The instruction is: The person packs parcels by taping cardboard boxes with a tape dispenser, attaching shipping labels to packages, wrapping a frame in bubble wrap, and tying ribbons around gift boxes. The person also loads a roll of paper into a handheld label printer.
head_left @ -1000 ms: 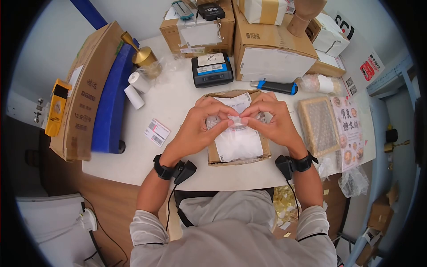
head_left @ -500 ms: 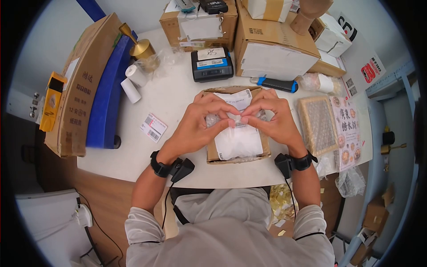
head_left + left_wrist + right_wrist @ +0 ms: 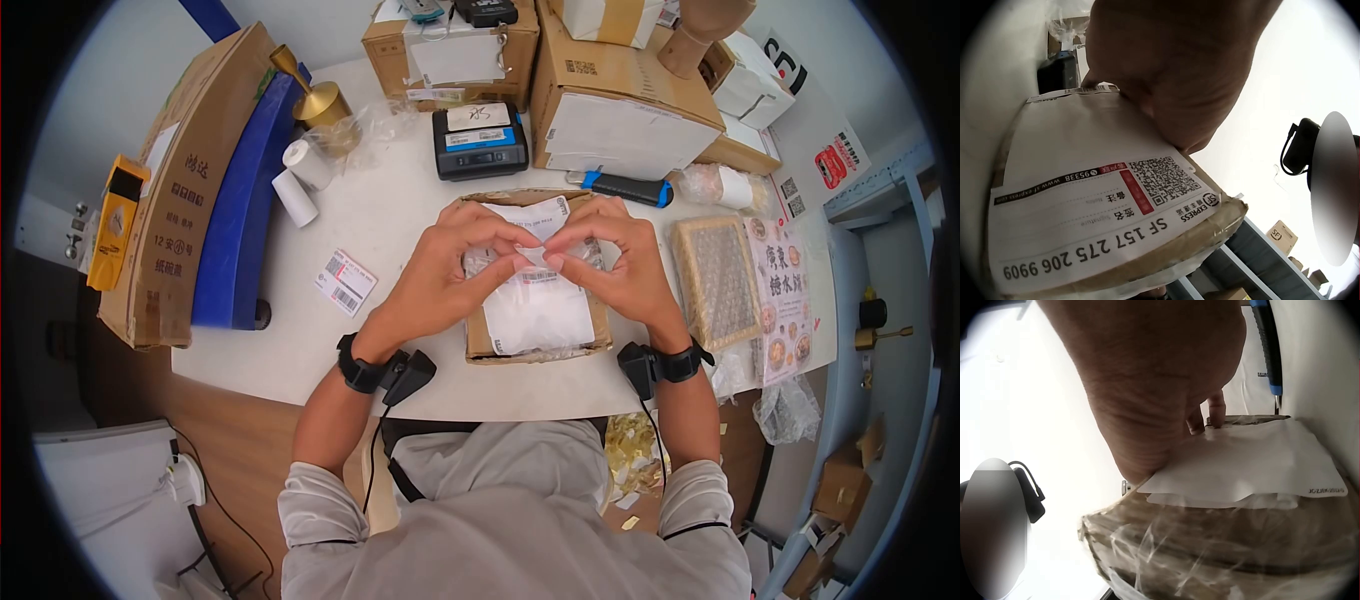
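A flat cardboard parcel (image 3: 600,325) wrapped in clear plastic lies on the table in front of me. Over its top runs a white shipping label sheet (image 3: 540,318), printed with SF Express and a QR code, as the left wrist view shows. My left hand (image 3: 440,275) and right hand (image 3: 625,265) meet above the parcel's middle. Thumb and index finger of each pinch a small whitish, see-through piece (image 3: 535,256); whether it is film or part of the sheet I cannot tell. Both wrist views hide the pinching fingertips behind the hands.
Behind the parcel are a label printer (image 3: 480,145) and a blue-black utility knife (image 3: 628,188). A loose label (image 3: 346,283) and paper rolls (image 3: 295,200) lie to the left. A bubble-wrapped frame (image 3: 715,280) is on the right, with cardboard boxes (image 3: 625,125) at the back.
Both hands keep their pinch over the parcel with only slight finger movement. Less of the see-through piece shows below the fingertips than a second ago. The head view has shifted slightly.
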The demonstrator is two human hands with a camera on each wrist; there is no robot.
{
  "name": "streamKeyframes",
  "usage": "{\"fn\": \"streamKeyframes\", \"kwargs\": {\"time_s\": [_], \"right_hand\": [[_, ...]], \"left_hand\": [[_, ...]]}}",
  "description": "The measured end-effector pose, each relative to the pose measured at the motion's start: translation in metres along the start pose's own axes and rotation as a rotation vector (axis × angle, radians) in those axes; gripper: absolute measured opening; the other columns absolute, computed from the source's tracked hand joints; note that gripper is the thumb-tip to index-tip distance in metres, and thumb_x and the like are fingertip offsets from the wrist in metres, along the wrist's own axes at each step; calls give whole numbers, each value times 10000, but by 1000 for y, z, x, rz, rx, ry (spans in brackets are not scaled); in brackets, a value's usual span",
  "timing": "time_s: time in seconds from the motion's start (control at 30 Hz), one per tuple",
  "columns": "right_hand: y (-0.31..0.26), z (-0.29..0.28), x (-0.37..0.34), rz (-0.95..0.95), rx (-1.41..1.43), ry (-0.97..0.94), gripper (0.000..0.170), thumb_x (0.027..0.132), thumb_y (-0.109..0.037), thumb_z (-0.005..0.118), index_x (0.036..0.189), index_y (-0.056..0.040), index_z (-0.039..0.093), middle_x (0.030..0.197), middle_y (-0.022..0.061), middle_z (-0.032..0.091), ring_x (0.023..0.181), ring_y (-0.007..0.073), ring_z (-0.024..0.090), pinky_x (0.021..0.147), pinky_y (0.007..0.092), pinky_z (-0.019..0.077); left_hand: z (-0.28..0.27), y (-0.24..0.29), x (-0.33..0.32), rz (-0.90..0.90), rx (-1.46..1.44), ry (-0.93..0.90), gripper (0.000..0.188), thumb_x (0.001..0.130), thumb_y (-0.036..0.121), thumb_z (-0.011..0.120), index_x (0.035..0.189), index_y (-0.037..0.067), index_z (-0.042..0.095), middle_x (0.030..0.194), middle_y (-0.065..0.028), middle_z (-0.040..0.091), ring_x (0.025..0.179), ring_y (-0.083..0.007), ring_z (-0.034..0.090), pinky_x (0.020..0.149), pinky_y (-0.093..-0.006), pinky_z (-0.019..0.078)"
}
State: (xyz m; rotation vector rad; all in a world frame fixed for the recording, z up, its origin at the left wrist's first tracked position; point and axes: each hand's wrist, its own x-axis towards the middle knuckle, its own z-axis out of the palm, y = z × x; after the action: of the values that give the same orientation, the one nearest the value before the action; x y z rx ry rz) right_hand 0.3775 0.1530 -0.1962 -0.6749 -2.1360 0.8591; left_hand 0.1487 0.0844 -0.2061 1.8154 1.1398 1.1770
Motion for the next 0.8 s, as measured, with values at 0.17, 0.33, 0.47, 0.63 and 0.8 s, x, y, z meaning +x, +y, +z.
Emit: {"fn": "streamKeyframes", "kwargs": {"time_s": [0.17, 0.33, 0.47, 0.63, 0.8], "right_hand": [[0, 0, 0, 13, -7, -3, 140, 756, -111, 807, 892, -93, 780, 814, 41, 709, 844, 185, 616, 848, 318, 434], [2, 1, 0, 2, -11, 2, 116, 768, -105, 794, 880, -85, 775, 798, 34, 704, 821, 176, 603, 830, 310, 426], [0, 1, 0, 14, -10, -9, 112, 772, -103, 790, 882, -82, 775, 792, 31, 705, 819, 175, 598, 827, 307, 423], [1, 1, 0, 14, -9, -6, 108, 778, -107, 790, 880, -74, 772, 790, 30, 706, 819, 173, 598, 826, 309, 423], [0, 1, 0, 10, -11, -2, 105, 779, -107, 790, 876, -73, 769, 793, 28, 713, 820, 171, 599, 822, 309, 423]], "left_hand": [[0, 2, 0, -19, -11, -2, 222, 869, 78, 695, 1081, 105, 755, 840, -37, 712, 981, -219, 544, 968, -359, 391], [2, 4, 1, 15, 11, 23, 244, 849, 75, 706, 1086, 114, 751, 796, -24, 679, 951, -214, 532, 957, -358, 387], [-2, 5, 0, 17, 62, -32, 244, 860, 53, 721, 1102, 73, 736, 794, -35, 679, 987, -209, 552, 987, -378, 383], [-2, 5, 0, -17, 58, -42, 276, 847, 41, 725, 1121, 75, 729, 798, -35, 685, 993, -207, 551, 995, -385, 382], [-3, 3, 2, 34, 58, -36, 313, 824, 34, 726, 1136, 61, 712, 860, -44, 708, 1027, -209, 561, 1005, -385, 396]]}}
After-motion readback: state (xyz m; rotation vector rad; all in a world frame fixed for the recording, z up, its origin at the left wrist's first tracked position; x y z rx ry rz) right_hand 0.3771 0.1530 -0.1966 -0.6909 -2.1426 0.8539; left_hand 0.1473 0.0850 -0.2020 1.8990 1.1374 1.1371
